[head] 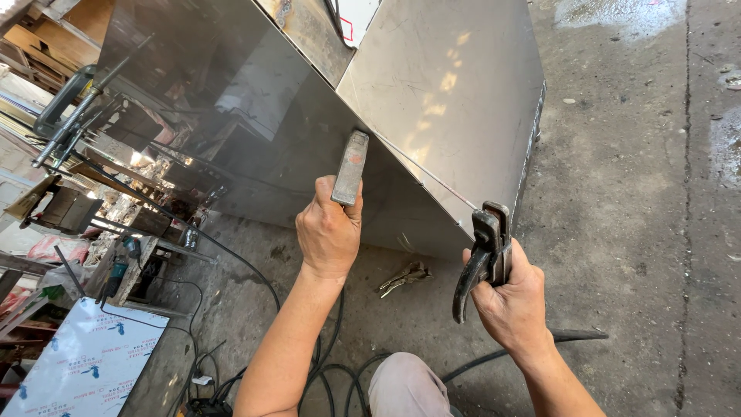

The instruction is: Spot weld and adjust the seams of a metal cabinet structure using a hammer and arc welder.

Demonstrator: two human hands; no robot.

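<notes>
The left hand (329, 232) is gripping a flat metal bar (350, 167) against the seam of the stainless steel box (432, 93), while the right hand (511, 297) is clenching an electrode holder (486, 251) at the box's lower edge, above the concrete floor (633, 232).

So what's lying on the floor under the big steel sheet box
Locking pliers lie on the concrete floor by the steel box lower edge, with black cables nearby. Anything farther beneath the box is hidden.
</notes>
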